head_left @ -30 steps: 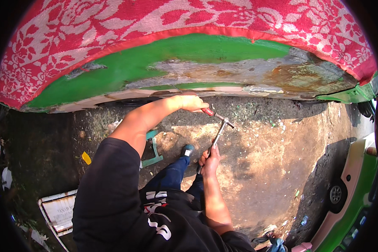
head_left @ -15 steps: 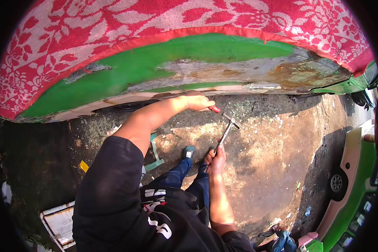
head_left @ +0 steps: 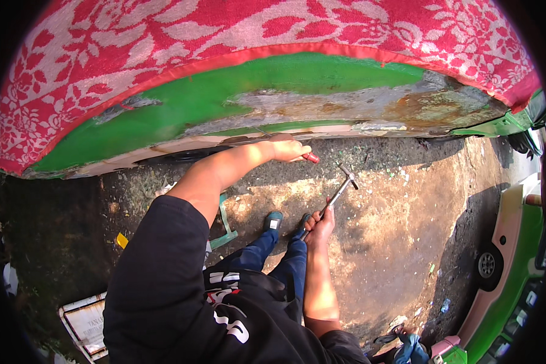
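Note:
My left hand is closed around a screwdriver with a red handle; the handle's butt sticks out to the right. A thin shaft shows left of the fist, against the lower edge of a green vehicle panel; its tip is too small to make out. Grey and rusty patches mark this panel where paint is gone. In my right hand is a hammer with a metal shaft. Its head is up and to the right of the fist, apart from the screwdriver's butt.
A red and white floral cloth drapes over the panel. Another green and pink vehicle stands at the right. On the ground lie a green angled piece, a yellow scrap and a white framed board. My feet stand below my hands.
The hammer has swung right, away from the screwdriver's butt, which its head was close to before. My right hand moved slightly up and right; the left hand stayed nearly in place.

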Demonstrator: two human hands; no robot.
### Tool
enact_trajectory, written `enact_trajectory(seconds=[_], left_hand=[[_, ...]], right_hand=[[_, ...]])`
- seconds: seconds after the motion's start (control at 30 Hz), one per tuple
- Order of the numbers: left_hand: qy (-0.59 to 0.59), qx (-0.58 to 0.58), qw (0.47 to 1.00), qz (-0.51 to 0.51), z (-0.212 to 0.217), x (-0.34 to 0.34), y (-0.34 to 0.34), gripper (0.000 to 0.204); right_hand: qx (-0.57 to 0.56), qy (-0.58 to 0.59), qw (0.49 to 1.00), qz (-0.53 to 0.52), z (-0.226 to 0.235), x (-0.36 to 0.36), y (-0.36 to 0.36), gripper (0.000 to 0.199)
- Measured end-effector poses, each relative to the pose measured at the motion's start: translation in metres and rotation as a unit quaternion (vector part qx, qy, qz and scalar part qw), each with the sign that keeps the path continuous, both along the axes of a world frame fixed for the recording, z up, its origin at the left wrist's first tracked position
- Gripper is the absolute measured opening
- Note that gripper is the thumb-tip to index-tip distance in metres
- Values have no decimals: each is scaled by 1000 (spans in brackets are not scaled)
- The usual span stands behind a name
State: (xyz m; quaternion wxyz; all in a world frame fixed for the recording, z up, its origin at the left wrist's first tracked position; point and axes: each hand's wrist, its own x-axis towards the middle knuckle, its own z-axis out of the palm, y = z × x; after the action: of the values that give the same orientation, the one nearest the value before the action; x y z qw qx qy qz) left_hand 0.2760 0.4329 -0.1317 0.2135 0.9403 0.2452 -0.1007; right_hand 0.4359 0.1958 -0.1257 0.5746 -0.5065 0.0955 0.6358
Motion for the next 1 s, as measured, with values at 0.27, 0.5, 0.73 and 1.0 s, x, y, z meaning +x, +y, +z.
enact_trajectory(seconds=[0.27,0.5,0.73,1.0], left_hand=[[-18,-4,1000,24,3,0,2,22],[-20,-11,998,63,18,3,-1,21],[-8,2,998,55,12,2,0,21],[-20,-2,997,80,18,3,0,20]], right_hand=[[-1,-8,998,69,-6,1,-3,35],[13,9,999,-43,4,8,-1,35],[21,-34,999,5,-4,27,-5,35],[-21,-28,998,43,-2,18,0,34]])
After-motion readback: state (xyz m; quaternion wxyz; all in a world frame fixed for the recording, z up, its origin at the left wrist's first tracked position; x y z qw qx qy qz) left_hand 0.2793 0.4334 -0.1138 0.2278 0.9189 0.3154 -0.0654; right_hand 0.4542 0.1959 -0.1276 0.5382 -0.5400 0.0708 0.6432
